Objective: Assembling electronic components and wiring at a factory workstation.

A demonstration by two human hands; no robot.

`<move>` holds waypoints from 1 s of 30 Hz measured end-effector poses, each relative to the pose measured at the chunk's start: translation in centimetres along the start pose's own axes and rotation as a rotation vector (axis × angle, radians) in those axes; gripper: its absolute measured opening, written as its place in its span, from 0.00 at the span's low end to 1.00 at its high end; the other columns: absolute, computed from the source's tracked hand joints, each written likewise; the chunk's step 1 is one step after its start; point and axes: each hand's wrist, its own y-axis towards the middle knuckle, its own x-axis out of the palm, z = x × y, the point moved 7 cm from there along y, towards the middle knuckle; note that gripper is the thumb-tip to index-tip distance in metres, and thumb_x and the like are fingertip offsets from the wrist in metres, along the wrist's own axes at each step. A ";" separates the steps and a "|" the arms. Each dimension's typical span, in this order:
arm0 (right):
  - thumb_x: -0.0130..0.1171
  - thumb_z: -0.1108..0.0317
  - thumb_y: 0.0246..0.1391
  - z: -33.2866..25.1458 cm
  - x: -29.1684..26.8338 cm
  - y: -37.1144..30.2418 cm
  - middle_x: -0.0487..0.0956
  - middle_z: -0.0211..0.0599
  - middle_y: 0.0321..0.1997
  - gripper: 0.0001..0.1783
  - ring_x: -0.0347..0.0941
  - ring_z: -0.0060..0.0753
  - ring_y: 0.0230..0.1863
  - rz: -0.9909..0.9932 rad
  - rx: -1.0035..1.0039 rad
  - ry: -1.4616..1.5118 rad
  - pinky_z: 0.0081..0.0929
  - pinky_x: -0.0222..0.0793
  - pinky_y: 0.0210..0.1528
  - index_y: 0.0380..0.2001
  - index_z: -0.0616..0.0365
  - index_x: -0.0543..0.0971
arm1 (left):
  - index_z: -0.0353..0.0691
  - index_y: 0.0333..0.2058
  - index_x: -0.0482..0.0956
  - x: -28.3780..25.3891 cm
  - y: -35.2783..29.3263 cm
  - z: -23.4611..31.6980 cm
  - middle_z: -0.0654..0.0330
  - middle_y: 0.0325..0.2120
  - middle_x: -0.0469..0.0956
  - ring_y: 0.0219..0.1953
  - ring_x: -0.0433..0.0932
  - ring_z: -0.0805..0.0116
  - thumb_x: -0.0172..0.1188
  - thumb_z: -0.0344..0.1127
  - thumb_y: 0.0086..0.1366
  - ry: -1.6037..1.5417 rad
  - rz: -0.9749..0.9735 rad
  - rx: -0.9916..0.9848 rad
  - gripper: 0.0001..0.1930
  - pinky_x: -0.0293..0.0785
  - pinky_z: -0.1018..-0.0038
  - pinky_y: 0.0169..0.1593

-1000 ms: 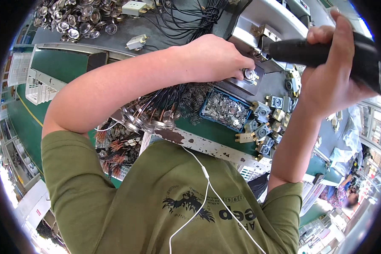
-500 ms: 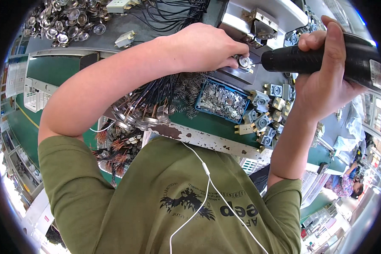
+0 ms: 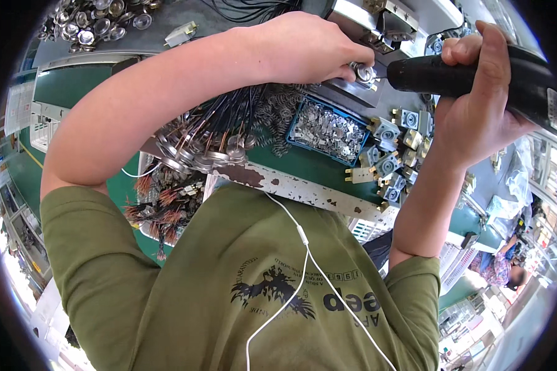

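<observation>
My left hand (image 3: 303, 46) pinches a small round metal part (image 3: 364, 72) against a grey fixture (image 3: 377, 25) at the top of the bench. My right hand (image 3: 476, 105) grips a black power screwdriver (image 3: 476, 74), held sideways, with its tip right at that part. Below my left forearm lies a bundle of dark wires with round metal discs (image 3: 210, 148) on their ends.
A blue tray (image 3: 328, 130) holds several small metal pieces. Small grey and brass block parts (image 3: 390, 161) lie beside it on the green bench (image 3: 303, 167). More round metal caps (image 3: 86, 25) are heaped at the top left. Wires with copper ends (image 3: 161, 204) hang left of the bench.
Both hands and the screwdriver have shifted slightly up and right in view as my head moved. The screwdriver tip now sits closer to the round part.
</observation>
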 end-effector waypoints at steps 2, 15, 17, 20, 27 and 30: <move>0.64 0.79 0.61 0.3 -0.2 0.4 0.81 0.45 0.24 0.06 0.78 0.33 0.23 -0.001 0.000 0.010 0.33 0.79 0.29 0.37 0.74 0.79 | 0.52 0.49 0.78 0.5 0.2 0.0 0.57 0.34 0.85 0.41 0.85 0.54 0.61 0.44 0.69 0.007 -0.055 -0.016 0.13 0.82 0.59 0.41; 0.62 0.81 0.60 2.0 -2.7 -0.1 0.81 0.47 0.27 0.03 0.79 0.35 0.25 0.033 0.063 0.065 0.35 0.80 0.30 0.36 0.73 0.79 | 0.42 0.47 0.73 -0.3 0.3 0.5 0.49 0.28 0.81 0.34 0.83 0.45 0.54 0.42 0.71 0.022 -0.228 0.021 0.13 0.77 0.53 0.36; 0.62 0.82 0.60 2.3 -2.9 -0.1 0.81 0.47 0.27 0.03 0.79 0.35 0.26 0.044 0.062 0.085 0.36 0.81 0.30 0.35 0.73 0.79 | 0.41 0.47 0.74 0.4 0.0 0.1 0.49 0.30 0.81 0.35 0.83 0.46 0.55 0.41 0.71 0.065 -0.225 0.023 0.12 0.78 0.55 0.37; 0.61 0.79 0.60 1.2 -4.9 -0.7 0.81 0.48 0.28 0.04 0.78 0.36 0.27 0.008 0.059 0.108 0.36 0.80 0.32 0.36 0.72 0.79 | 0.44 0.44 0.82 -2.0 -1.8 3.8 0.58 0.31 0.86 0.37 0.86 0.59 0.65 0.38 0.60 0.194 0.500 0.413 0.14 0.82 0.61 0.40; 0.56 0.69 0.62 -0.4 -6.4 0.5 0.80 0.48 0.30 0.12 0.76 0.36 0.30 -0.141 -0.046 0.192 0.38 0.78 0.38 0.40 0.69 0.81 | 0.50 0.20 0.86 4.5 -2.0 8.5 0.66 0.23 0.85 0.32 0.85 0.64 0.64 0.36 0.53 0.339 -0.037 0.591 0.05 0.75 0.69 0.35; 0.54 0.66 0.62 -0.7 -5.7 1.6 0.79 0.48 0.31 0.14 0.76 0.36 0.31 -0.182 -0.116 0.226 0.38 0.77 0.39 0.41 0.68 0.81 | 0.49 0.23 0.86 4.9 -2.4 8.7 0.66 0.23 0.84 0.33 0.85 0.63 0.62 0.37 0.58 0.299 -0.088 0.571 0.07 0.74 0.68 0.35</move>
